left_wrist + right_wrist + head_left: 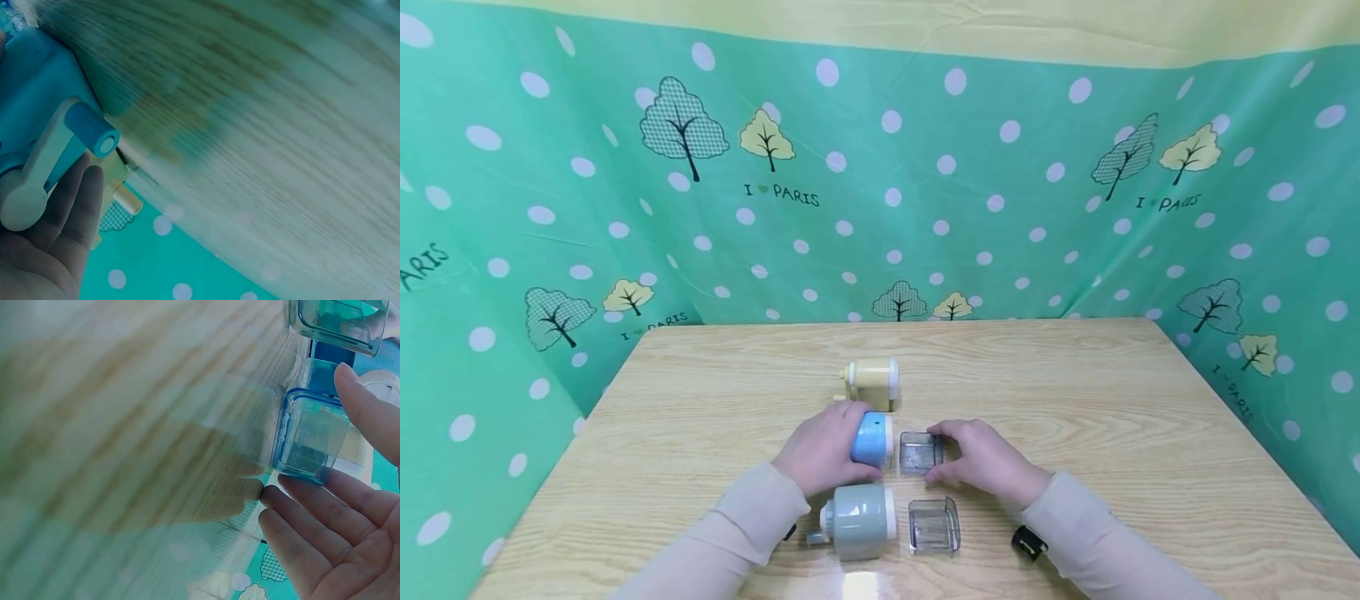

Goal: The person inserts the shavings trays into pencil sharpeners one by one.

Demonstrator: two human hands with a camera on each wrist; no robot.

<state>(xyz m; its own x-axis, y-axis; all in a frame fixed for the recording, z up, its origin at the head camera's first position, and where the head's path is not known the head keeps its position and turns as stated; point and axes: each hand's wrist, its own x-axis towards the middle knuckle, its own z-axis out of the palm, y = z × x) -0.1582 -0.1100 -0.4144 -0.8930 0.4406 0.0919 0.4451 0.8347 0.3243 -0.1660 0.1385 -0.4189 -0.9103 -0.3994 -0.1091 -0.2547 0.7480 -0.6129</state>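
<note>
My left hand (827, 448) grips a blue hand-crank pencil sharpener (870, 440) standing at the middle of the table. Its crank (45, 150) with the blue knob shows in the left wrist view, beside my fingers. To its right, my right hand (988, 461) holds a clear shavings drawer (919, 457) between thumb and fingertips. A small gap separates that drawer from the blue sharpener. Nearer to me stands a grey-green pencil sharpener (861, 522), with a second clear drawer (934, 527) lying to its right, apart from it.
Behind the blue sharpener stands a yellow pencil sharpener (874, 379), close to my left fingers. All rest on a wood-grain table (1075, 375). A green dotted curtain (925, 150) encloses the table at the back and sides.
</note>
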